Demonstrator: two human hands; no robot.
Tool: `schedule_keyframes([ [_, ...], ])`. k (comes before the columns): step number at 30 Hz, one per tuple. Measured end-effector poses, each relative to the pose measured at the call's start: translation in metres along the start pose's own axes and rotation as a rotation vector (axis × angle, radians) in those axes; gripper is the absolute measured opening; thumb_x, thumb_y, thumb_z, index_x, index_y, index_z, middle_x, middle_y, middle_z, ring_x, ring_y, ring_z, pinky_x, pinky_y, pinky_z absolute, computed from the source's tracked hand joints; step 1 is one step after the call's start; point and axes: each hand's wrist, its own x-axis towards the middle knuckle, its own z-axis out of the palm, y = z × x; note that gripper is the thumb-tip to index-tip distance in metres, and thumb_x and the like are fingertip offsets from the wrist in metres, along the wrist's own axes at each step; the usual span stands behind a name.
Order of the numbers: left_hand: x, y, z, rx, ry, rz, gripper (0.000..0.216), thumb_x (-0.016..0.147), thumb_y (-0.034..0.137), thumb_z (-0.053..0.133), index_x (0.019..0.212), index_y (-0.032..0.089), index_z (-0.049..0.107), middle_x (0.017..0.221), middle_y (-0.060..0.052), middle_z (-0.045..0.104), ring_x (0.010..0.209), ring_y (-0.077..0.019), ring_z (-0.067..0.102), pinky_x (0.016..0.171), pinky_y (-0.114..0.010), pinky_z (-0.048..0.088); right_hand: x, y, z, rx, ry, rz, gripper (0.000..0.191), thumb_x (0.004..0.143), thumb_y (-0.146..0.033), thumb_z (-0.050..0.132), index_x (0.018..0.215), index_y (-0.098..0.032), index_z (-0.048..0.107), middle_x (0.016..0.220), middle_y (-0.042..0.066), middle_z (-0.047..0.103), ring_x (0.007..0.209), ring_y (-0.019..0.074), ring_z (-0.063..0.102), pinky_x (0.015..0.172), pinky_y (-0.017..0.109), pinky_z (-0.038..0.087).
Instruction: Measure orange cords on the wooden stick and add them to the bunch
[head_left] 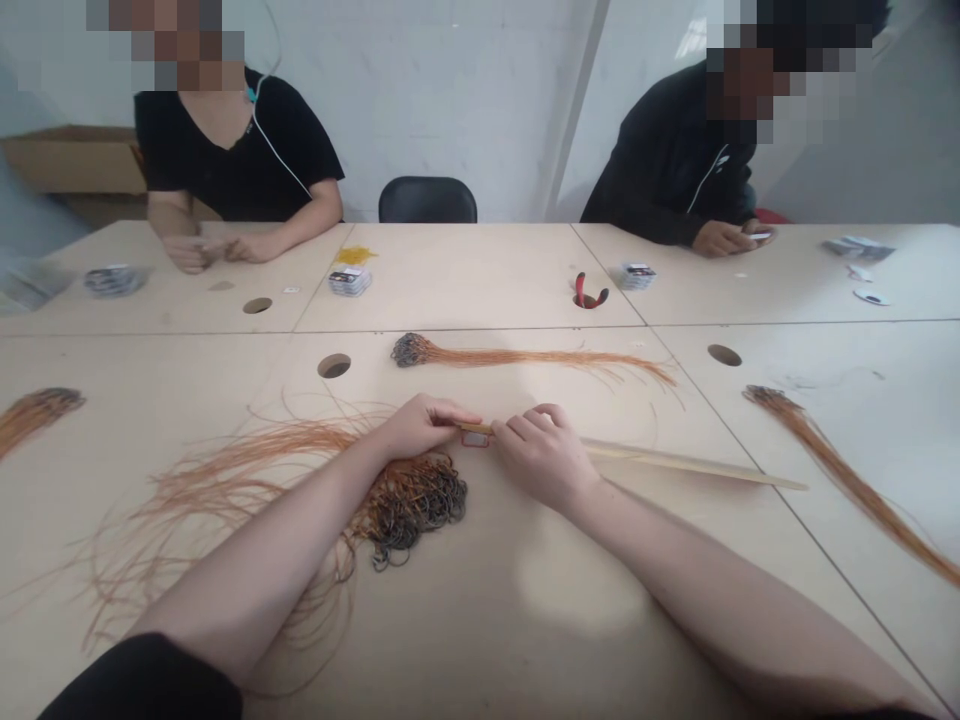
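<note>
Grip: two hands (424,425) (541,462), one wooden strip (675,458)

Two hands are visible in the head view: the left hand (424,428) and the right hand (544,460). Both hands are ungloved. The left forearm (255,565) and the right forearm (724,600) are uncovered along the visible length. A black left sleeve (142,685) is shown at the lower-left frame edge. A dark right sleeve (877,715) is shown as a narrow strip at the lower edge. Sleeve markings cannot be resolved.
</note>
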Motion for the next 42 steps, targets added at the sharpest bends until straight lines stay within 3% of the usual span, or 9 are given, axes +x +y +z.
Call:
schedule_keyframes([
  [10,-0.001,-0.003,0.0,0.032,-0.019,-0.035,0.034,0.071,0.009,0.054,0.101,0.015,0.069,0.099,-0.006,0.07,0.092,-0.0168,0.063,0.084,-0.027,0.048,-0.001,-0.002,0.001,-0.005,-0.013,-0.003,0.012,0.085,-0.013,0.046,0.09,-0.018,0.056,0.07,0.001,0.056,0.069,0.0152,0.047,0.079,0.034,0.029],
  [16,-0.002,0.003,0.001,-0.078,-0.128,-0.103,0.024,0.073,0.015,0.056,0.095,0.012,0.067,0.08,-0.003,0.068,0.071,-0.0118,0.06,0.061,-0.018,0.044,0.004,0.002,0.001,0.035,-0.068,0.021,0.012,0.087,-0.016,0.046,0.086,-0.017,0.058,0.067,0.001,0.058,0.066,0.0145,0.05,0.07,0.032,0.028],
  [19,-0.001,0.005,0.001,-0.092,-0.17,-0.126,0.018,0.072,0.019,0.061,0.087,0.011,0.064,0.068,-0.001,0.062,0.062,-0.0092,0.054,0.054,-0.016,0.039,0.006,0.005,0.001,0.085,-0.086,0.049,0.017,0.09,-0.02,0.044,0.092,-0.018,0.061,0.068,0.001,0.06,0.066,0.0141,0.051,0.067,0.032,0.028],
  [23,0.0,0.008,0.0,-0.176,-0.188,-0.148,0.015,0.073,0.019,0.059,0.084,0.01,0.06,0.067,0.001,0.056,0.06,-0.008,0.05,0.054,-0.016,0.038,0.007,0.008,0.003,0.21,-0.086,0.093,0.023,0.092,-0.026,0.043,0.103,-0.019,0.062,0.075,0.003,0.063,0.074,0.0152,0.054,0.068,0.03,0.032],
  [27,0.001,0.01,-0.001,-0.237,-0.187,-0.161,0.018,0.074,0.02,0.057,0.089,0.01,0.06,0.065,0.002,0.054,0.058,-0.0068,0.047,0.053,-0.017,0.036,0.007,0.011,0.007,0.345,0.02,0.095,0.028,0.091,-0.022,0.044,0.116,-0.02,0.057,0.094,0.006,0.063,0.087,0.016,0.053,0.074,0.029,0.038],
  [33,0.001,0.013,-0.001,-0.308,-0.185,-0.208,0.016,0.075,0.022,0.058,0.084,0.01,0.058,0.06,0.003,0.05,0.052,-0.0051,0.041,0.048,-0.016,0.031,0.007,0.012,0.008,0.351,0.048,-0.015,0.023,0.087,-0.012,0.047,0.101,-0.021,0.063,0.093,0.005,0.062,0.09,0.0153,0.053,0.076,0.028,0.04],
  [42,0.001,0.014,-0.003,-0.331,-0.176,-0.22,0.018,0.073,0.026,0.06,0.082,0.01,0.058,0.061,0.003,0.052,0.052,-0.0053,0.042,0.049,-0.017,0.031,0.005,0.009,0.01,0.366,0.063,-0.046,0.026,0.088,-0.02,0.046,0.109,-0.015,0.059,0.099,0.009,0.06,0.089,0.017,0.055,0.078,0.03,0.045],
])
